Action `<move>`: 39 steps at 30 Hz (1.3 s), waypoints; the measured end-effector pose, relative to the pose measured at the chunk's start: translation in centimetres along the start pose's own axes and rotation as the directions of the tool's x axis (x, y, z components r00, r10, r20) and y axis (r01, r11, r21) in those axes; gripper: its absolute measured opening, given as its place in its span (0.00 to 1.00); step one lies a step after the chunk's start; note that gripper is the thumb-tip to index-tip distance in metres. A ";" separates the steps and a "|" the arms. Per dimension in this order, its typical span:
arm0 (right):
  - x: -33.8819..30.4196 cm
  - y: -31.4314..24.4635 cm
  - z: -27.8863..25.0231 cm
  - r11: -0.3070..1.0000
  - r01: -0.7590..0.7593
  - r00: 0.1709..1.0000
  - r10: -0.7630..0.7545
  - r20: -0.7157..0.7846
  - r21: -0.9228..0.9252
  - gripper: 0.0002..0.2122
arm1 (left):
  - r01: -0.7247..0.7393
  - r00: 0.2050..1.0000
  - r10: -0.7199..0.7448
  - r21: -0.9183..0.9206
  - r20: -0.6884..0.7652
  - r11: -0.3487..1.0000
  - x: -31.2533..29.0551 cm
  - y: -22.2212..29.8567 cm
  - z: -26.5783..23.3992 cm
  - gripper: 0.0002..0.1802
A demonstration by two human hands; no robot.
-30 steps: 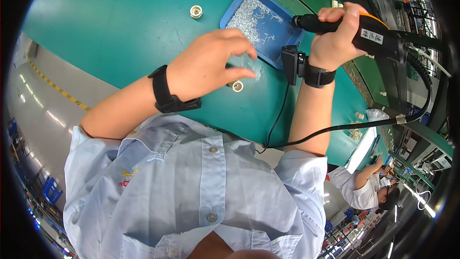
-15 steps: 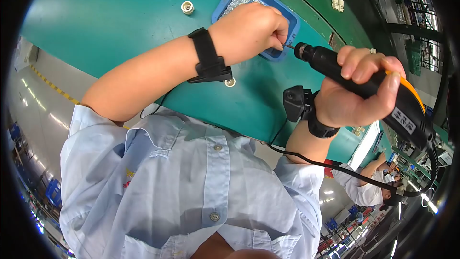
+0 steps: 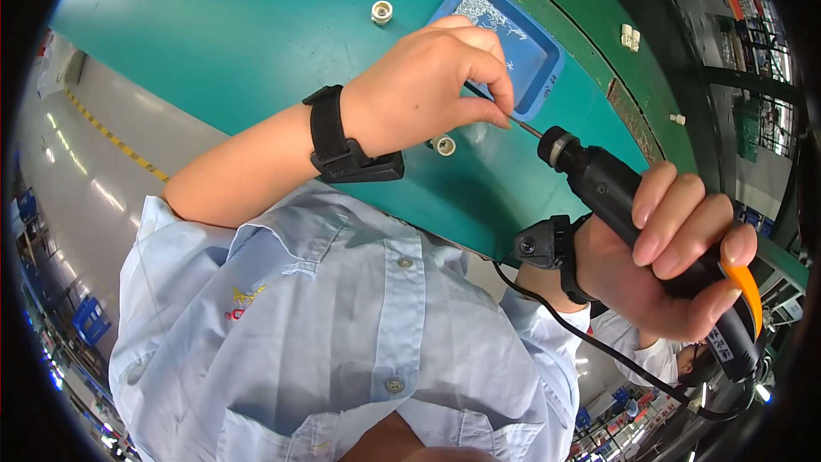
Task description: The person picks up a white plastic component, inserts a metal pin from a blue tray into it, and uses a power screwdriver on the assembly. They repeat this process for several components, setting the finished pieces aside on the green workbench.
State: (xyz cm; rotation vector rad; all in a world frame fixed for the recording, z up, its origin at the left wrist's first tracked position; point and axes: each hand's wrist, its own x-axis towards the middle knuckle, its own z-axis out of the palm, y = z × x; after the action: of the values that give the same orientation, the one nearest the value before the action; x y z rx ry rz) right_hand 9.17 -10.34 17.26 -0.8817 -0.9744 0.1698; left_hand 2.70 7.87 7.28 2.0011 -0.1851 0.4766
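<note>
My right hand is wrapped round a black electric screwdriver with an orange lever along its side. Its thin metal bit points up and left, toward my left hand. There the thumb and forefinger are closed in a pinch at the bit's end; whatever small thing they hold is hidden. Just behind these fingers lies a blue tray with a heap of small silvery screws. One round cream-coloured fitting stands below my left wrist, and a second fitting stands farther off on the green bench.
A raised green ledge runs along the bench's far side, with a pair of cream parts on it. The screwdriver's black cable hangs at the lower right. Another person in a pale shirt is beyond my right arm.
Both hands have come nearer to me and away from the tray, with the screwdriver lower. More of the bit shows. The view has shifted, so the bench things appear farther right.
</note>
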 end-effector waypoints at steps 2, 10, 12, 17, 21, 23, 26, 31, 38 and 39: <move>0.1 0.1 0.2 1.000 0.010 1.000 -0.010 0.009 0.007 0.15 | 0.012 1.000 -0.012 -0.010 -0.011 1.000 -0.4 0.3 -0.2 0.06; 0.3 0.5 0.3 0.999 -0.042 0.999 0.042 0.031 0.015 0.15 | 0.028 0.999 -0.029 -0.028 -0.044 0.999 -1.3 0.2 -0.5 0.06; 0.5 0.6 0.6 0.999 -0.049 0.998 0.049 0.028 0.018 0.15 | 0.046 0.998 -0.047 -0.033 -0.040 0.998 -1.5 0.4 -0.7 0.06; 1.1 1.4 1.1 0.995 -0.094 0.994 0.092 0.056 0.043 0.15 | 0.081 0.997 -0.081 0.017 -0.007 0.997 -1.9 0.3 -1.2 0.08; 1.2 2.5 0.5 0.995 -0.099 0.994 0.099 0.053 0.005 0.15 | 0.012 0.984 0.028 0.222 -0.176 0.975 -1.9 0.0 -2.0 0.16; 1.1 3.2 0.2 0.995 -0.098 0.994 0.098 0.044 -0.004 0.15 | 0.127 0.957 -0.042 0.282 -0.287 0.951 -2.2 -1.5 -3.2 0.18; 1.1 3.2 -0.3 0.997 -0.078 0.996 0.078 0.048 -0.002 0.15 | 0.294 0.925 -0.223 0.210 -0.308 0.932 -2.7 -5.9 -4.5 0.19; 1.0 3.1 -0.6 0.997 -0.072 0.995 0.073 0.073 -0.015 0.16 | 0.501 0.850 -0.516 -0.138 -0.107 0.854 -3.0 -6.5 -3.8 0.15; 0.6 2.2 1.5 0.991 -0.135 0.991 0.135 0.015 0.003 0.15 | 0.381 0.918 -0.362 -0.101 0.164 0.919 -4.5 -1.4 0.5 0.12; 0.4 2.8 1.3 0.992 -0.127 0.991 0.128 0.049 -0.020 0.15 | 0.415 0.908 -0.401 -0.127 0.122 0.901 -4.8 -2.0 1.0 0.12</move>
State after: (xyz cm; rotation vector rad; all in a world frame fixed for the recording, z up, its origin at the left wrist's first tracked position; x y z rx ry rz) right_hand 9.13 -7.55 15.81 -0.9597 -0.9674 0.2944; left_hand -0.74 7.57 3.35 1.8477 0.1404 0.0952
